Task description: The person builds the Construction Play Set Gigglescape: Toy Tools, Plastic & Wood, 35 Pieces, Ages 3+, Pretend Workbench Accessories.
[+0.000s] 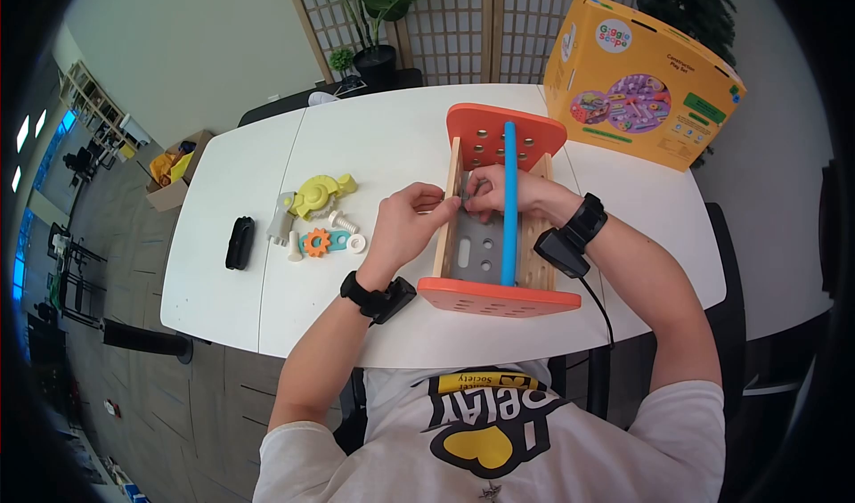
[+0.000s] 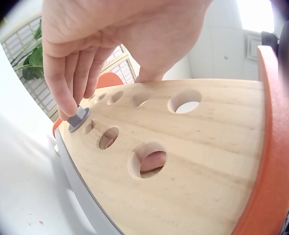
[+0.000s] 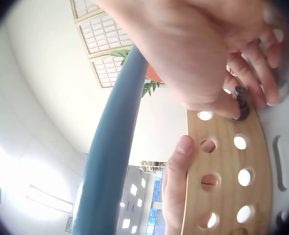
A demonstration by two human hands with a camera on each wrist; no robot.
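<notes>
One perforated pale-wood panel (image 2: 198,142) stands between our fingers (image 2: 59,81): left hand (image 1: 405,227), tips bunched, holding a grey flanged plastic bolt (image 2: 79,119); right hand (image 1: 533,194) opposite, pinching its dark threaded end (image 3: 241,94). Uneven pressure could dislodge it.

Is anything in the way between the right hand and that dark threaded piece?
Nothing visible: the right hand has its fingers at the dark threaded piece, by the wooden panel. The blue bar passes over that hand, but not between fingers and piece.
</notes>
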